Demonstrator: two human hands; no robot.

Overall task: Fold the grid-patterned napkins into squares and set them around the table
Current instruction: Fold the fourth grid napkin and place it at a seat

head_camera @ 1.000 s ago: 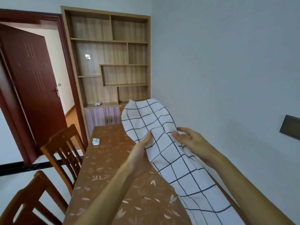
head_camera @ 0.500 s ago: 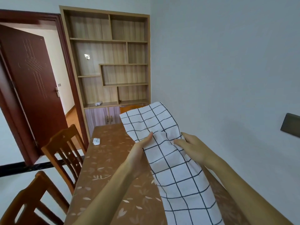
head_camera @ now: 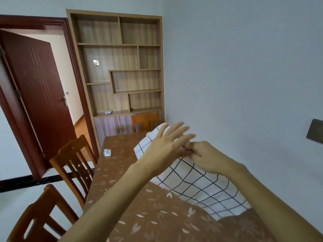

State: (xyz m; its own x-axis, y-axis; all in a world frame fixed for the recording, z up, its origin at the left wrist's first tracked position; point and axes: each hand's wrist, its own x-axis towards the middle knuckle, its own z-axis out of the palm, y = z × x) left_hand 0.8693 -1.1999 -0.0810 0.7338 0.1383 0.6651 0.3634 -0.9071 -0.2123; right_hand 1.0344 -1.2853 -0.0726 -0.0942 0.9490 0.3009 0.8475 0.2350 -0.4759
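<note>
A white napkin with a dark grid (head_camera: pixel 197 186) hangs in the air above the right side of the brown leaf-patterned table (head_camera: pixel 122 172). My right hand (head_camera: pixel 208 159) pinches its upper edge. My left hand (head_camera: pixel 166 145) is in front of the cloth with the fingers spread, the thumb meeting my right fingers at the pinch; whether it grips the cloth I cannot tell. The napkin's far part is doubled over behind my hands. A small folded grid napkin (head_camera: pixel 107 152) lies near the table's far left edge.
Two wooden chairs (head_camera: pixel 73 165) (head_camera: pixel 33 217) stand along the table's left side and a third (head_camera: pixel 145 121) at the far end. A shelf unit (head_camera: pixel 120 67) fills the back wall. A dark red door (head_camera: pixel 40 95) stands open at left. The wall runs close on the right.
The long hanging napkin has been gathered up and doubled, so it hangs shorter. My two hands have come together at its top edge and my left fingers have spread.
</note>
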